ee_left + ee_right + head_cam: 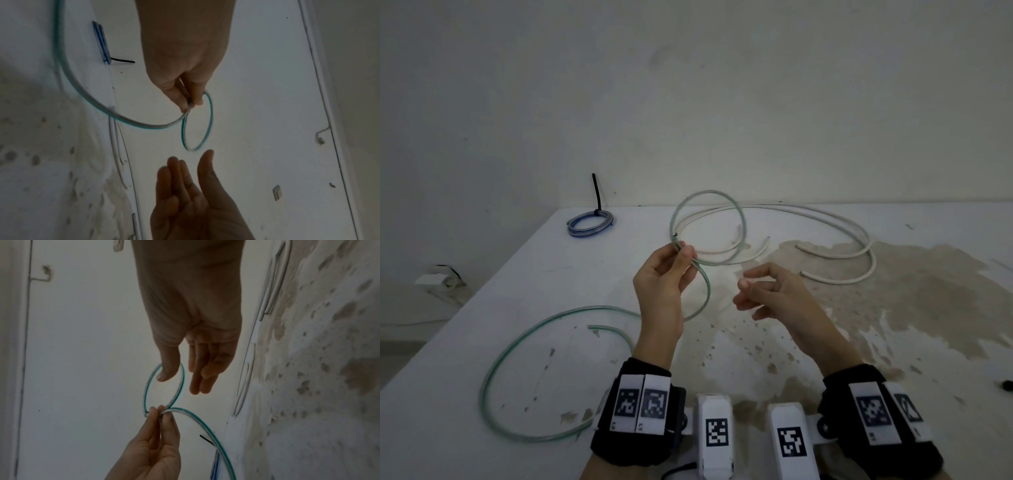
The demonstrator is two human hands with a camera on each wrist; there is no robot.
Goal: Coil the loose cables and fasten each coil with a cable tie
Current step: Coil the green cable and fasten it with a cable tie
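Note:
My left hand [683, 251] is raised above the white table [551, 274] and pinches a clear green-striped cable [710, 192] where one round loop crosses itself. That loop [210, 113] stands up beyond the fingertips [190, 102]. The cable's loose tail [481, 399] curves over the table to the left. My right hand [748, 287] hovers just right of the loop with relaxed fingers [201, 378], holding nothing and apart from the cable [146, 386]. A blue coil [585, 234], fastened with a black cable tie [596, 192], lies at the table's far left corner.
Several loose white cables [874, 262] sprawl across the far right of the table. A large brown stain [911, 291] covers the right side. A small black item [1007, 384] sits at the right edge. The wall rises directly behind the table.

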